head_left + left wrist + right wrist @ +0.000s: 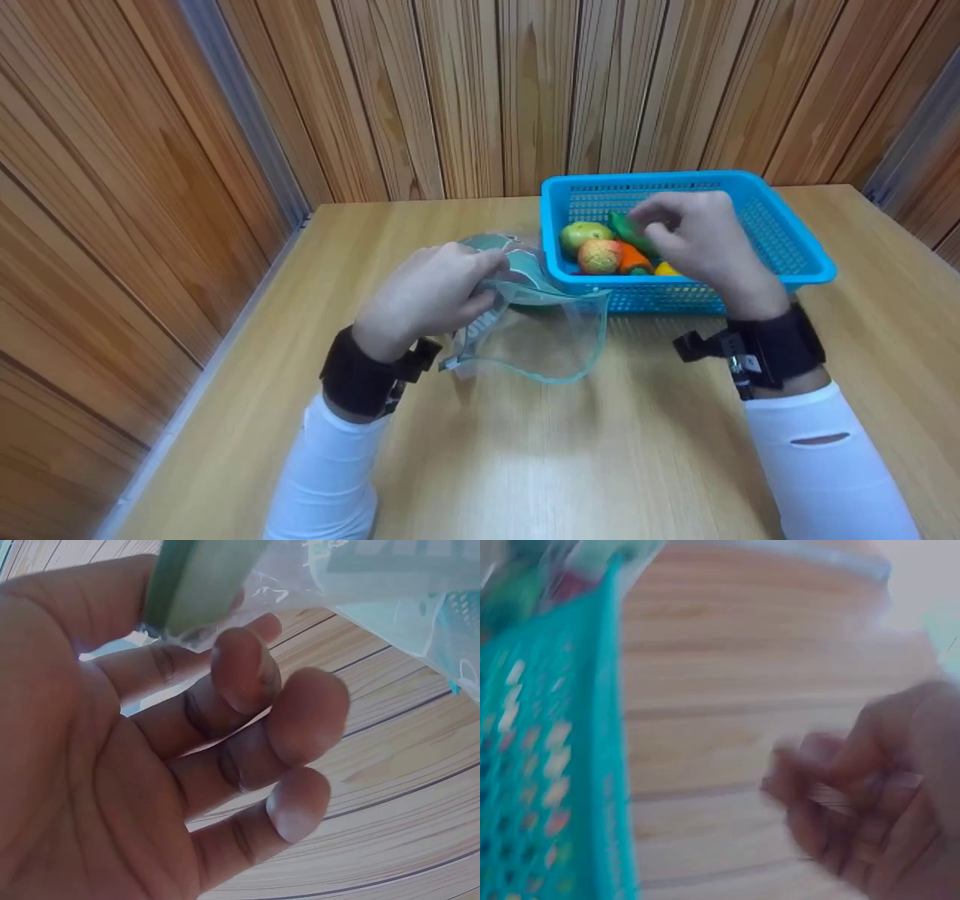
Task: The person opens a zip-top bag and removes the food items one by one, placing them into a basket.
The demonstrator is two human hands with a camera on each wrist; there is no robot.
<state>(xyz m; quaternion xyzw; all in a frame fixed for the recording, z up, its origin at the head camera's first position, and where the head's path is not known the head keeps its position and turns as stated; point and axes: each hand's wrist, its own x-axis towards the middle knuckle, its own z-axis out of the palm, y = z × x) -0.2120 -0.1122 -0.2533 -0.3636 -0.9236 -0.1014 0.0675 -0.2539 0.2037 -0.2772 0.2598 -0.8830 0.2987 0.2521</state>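
My left hand (435,289) pinches the edge of a clear pouch with pale green trim (604,330), left of the basket. In the left wrist view, the pouch's green edge (199,585) lies between thumb and forefinger, while the other fingers are loosely bent. The pouch's mouth gapes toward me; its back part carries a green pattern and leans by the basket's corner. Over the blue basket (795,255) hovers my right hand (697,236), fingers loosely curled with nothing visible in them. It looks blurred in the right wrist view, beside the basket's wall (604,765).
Inside the basket's left half lie a yellow-green fruit (585,236), a red-and-yellow fruit (600,256), an orange piece (634,259), a long green piece (626,229) and a yellow one (666,269). Wooden panels (457,97) wall the table (525,465) at the back and left.
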